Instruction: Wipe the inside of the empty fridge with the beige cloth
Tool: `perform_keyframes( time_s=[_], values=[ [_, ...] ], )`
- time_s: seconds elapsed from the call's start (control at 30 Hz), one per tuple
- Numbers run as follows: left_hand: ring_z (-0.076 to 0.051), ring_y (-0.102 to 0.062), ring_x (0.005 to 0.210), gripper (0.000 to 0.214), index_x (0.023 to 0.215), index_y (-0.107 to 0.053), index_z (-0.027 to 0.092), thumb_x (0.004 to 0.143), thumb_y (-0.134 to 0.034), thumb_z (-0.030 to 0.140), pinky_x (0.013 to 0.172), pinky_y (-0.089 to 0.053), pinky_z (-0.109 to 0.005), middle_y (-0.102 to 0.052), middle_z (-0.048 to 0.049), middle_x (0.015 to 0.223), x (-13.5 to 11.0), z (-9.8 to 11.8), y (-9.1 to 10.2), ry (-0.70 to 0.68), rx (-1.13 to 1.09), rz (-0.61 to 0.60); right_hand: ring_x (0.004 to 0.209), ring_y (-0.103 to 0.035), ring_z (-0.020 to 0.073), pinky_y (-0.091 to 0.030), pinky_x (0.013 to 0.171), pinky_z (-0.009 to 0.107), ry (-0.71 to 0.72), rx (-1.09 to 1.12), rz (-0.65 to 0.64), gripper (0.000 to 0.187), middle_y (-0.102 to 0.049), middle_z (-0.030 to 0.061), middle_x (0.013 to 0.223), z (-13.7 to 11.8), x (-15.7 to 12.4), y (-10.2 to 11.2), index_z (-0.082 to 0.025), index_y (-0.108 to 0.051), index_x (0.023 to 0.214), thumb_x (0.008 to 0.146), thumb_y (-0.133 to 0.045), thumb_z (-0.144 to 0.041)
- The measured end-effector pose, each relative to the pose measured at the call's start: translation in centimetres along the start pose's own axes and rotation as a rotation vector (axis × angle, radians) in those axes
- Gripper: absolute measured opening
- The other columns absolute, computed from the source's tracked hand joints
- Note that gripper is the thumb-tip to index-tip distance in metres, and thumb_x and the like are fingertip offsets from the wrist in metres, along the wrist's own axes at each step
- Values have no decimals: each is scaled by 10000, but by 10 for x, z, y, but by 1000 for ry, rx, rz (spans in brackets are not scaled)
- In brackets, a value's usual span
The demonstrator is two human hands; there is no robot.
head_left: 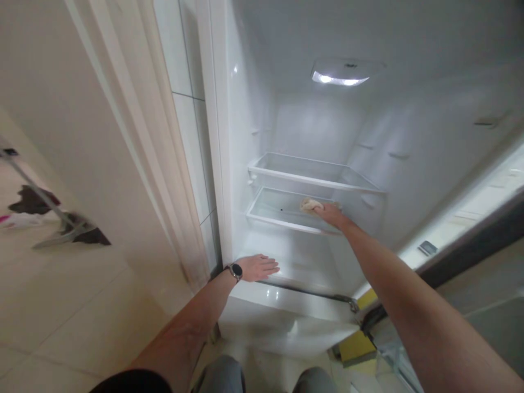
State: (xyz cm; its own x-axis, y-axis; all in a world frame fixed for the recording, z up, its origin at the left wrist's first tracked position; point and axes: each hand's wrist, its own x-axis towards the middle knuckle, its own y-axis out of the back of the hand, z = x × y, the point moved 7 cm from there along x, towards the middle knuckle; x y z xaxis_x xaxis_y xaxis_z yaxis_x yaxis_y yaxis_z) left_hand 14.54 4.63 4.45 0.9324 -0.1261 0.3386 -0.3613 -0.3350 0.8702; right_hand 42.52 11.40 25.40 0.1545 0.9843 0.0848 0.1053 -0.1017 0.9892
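Inside an open fridge (315, 120), my right hand (329, 213) reaches in and grips a pale cloth (311, 205) over the lower glass shelf (266, 204). A small dark speck lies on that shelf, left of the cloth. Just above it sits the upper glass shelf (311, 164). My left hand (260, 267) rests flat with fingers stretched out at the front left of the fridge's bottom, holding nothing. A dark round watch is on the left wrist.
The fridge door (483, 229) stands open on the right. A lit lamp (339, 79) is at the top inside. A door frame (135, 109) and tiled wall border the left side. Farther left, a stick-like tool and dark cloth lie on the tiled floor (82, 311).
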Motion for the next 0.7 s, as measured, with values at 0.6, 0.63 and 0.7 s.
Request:
perform_keyframes(
  time_s=[0.6,0.63,0.7],
  values=[
    [-174,-519,1356,435,1453,-515,270,1024,-508,343,1087,-391,-291,-589,-60,1438,0,-6,-6,92,-87,-22,1566,54,315,-109,1216,653,90,-140,-340,818,32,4,1696,-23,-62,-41,-360,-38,1624,943,-410,-621],
    [-175,-519,1356,433,1451,-518,268,1024,-507,341,1084,-394,-293,-592,-63,1434,0,-6,-5,91,-88,-19,1565,55,316,-109,1214,659,91,-146,-348,820,34,5,1696,-24,-61,-41,-358,-33,1624,942,-402,-627],
    [-182,-523,1352,430,1450,-520,253,1030,-496,345,1077,-400,-300,-597,-72,1426,1,-5,-3,83,-80,-14,1564,59,321,-103,1210,669,88,-156,-346,825,45,11,1695,-24,-58,-40,-344,-26,1625,942,-396,-621]
  ],
)
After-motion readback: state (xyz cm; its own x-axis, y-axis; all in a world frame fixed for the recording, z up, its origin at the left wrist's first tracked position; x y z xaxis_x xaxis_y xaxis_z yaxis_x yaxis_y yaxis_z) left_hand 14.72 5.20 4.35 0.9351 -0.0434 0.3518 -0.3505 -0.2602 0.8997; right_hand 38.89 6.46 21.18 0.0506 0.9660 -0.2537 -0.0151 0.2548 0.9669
